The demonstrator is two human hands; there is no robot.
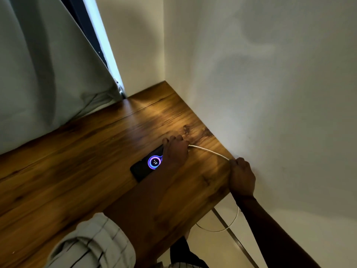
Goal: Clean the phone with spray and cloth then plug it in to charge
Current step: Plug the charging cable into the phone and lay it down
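Observation:
A black phone [144, 167] lies flat on the wooden desk [77, 161], its screen lit with a purple-blue charging ring. My left hand [175, 149] lies over the phone's far end with fingers curled around it. A white cable [209, 151] runs out from under that hand to the desk's right edge. There my right hand [241, 176] grips the cable, next to the wall. Below the desk the cable loops down [229, 225].
White walls [270, 93] close off the desk's right side and far corner. A grey curtain [38, 74] hangs at the left, its hem on the desk's far-left edge. A metal desk leg [231, 235] runs under the right edge. A striped sleeve [92, 242] covers my left arm.

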